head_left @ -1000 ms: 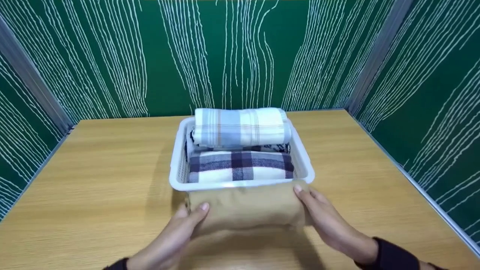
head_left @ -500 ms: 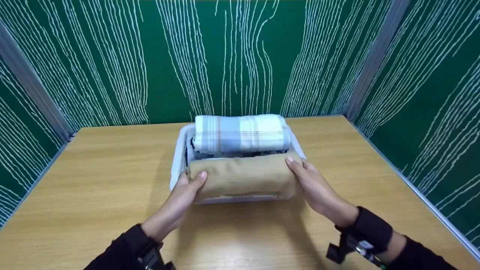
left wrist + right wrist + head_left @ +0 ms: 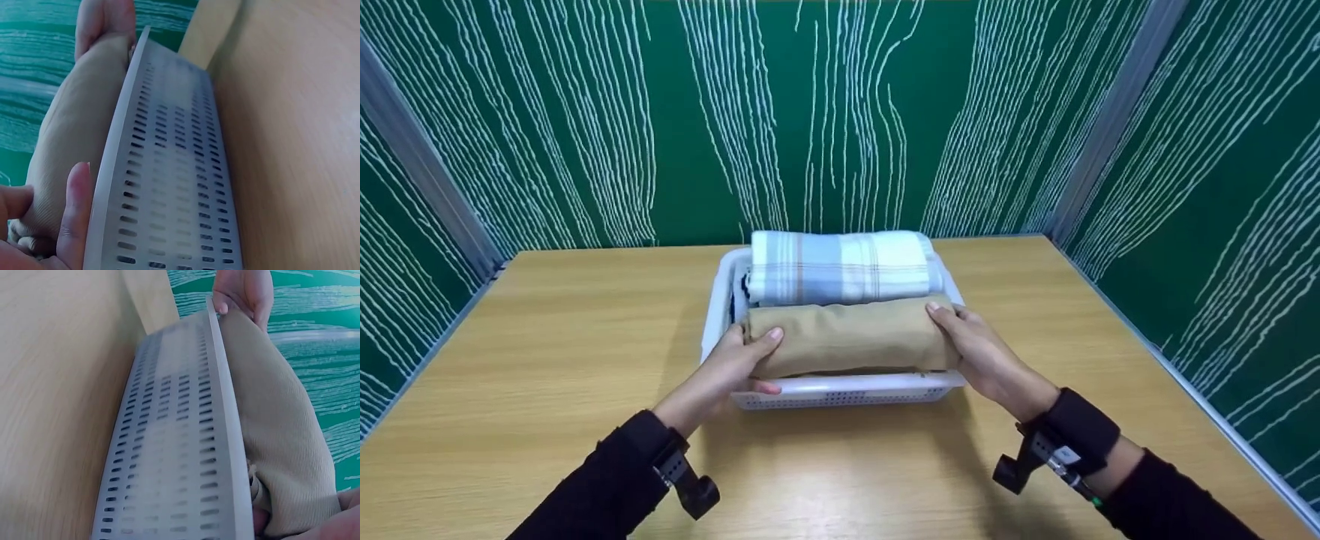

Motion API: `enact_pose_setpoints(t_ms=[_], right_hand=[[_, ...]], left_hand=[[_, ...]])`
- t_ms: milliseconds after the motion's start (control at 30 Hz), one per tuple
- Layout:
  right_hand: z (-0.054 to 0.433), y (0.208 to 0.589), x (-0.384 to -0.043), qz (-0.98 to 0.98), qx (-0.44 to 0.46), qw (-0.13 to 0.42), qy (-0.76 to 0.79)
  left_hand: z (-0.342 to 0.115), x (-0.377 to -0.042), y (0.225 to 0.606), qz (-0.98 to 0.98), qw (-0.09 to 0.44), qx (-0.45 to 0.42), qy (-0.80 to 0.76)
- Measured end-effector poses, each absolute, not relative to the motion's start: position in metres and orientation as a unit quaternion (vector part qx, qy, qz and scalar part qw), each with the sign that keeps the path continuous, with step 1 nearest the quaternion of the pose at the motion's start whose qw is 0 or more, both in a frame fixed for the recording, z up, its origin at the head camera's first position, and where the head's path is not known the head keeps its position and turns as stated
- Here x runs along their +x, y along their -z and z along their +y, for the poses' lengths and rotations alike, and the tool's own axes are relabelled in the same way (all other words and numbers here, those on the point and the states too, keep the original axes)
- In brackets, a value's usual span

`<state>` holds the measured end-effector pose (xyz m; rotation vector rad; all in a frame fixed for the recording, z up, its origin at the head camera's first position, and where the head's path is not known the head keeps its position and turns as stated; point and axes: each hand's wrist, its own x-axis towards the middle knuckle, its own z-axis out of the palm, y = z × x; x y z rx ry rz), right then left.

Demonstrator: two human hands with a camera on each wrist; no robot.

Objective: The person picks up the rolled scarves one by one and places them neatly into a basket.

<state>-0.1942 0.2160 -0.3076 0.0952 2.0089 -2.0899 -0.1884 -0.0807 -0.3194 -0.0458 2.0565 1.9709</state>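
A tan folded cloth [image 3: 847, 337] lies lengthwise across the front half of a white plastic basket [image 3: 855, 384]. My left hand [image 3: 739, 356] grips its left end, thumb on top, with one finger by the basket's front rim. At the other end, my right hand [image 3: 979, 352] holds the cloth with its thumb over the upper edge. Both wrist views show the tan cloth [image 3: 79, 107] just above the rim of the slotted basket wall [image 3: 169, 422]. Behind it sits a blue and white plaid folded cloth [image 3: 840, 266]. The purple checked cloth is hidden beneath the tan one.
The basket stands on a wooden table [image 3: 585, 330] near its back edge. Green panels with white wavy lines [image 3: 697, 112] enclose the back and sides, joined by grey metal posts [image 3: 1110, 120]. Each wrist carries a black strapped camera [image 3: 1072, 442].
The tan cloth has moved forward from in front of the basket to over its front half, covering the purple checked cloth. Both hands moved with it, keeping their grip.
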Motion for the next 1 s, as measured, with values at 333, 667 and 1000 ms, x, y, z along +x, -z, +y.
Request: enact_pose_setpoints(t_ms=[333, 667, 1000], right_hand=[[0.225, 0.312, -0.209, 0.682, 0.038, 0.126, 0.719], [0.229, 0.315, -0.22, 0.714, 0.029, 0.115, 0.69], [0.235, 0.318, -0.215, 0.752, 0.003, 0.13, 0.646]], left_hand=[[-0.081, -0.197, 0.317, 0.723, 0.165, -0.002, -0.671], [-0.076, -0.202, 0.312, 0.87, 0.058, 0.027, -0.489], [-0.081, -0.199, 0.323, 0.87, 0.012, 0.036, -0.492]])
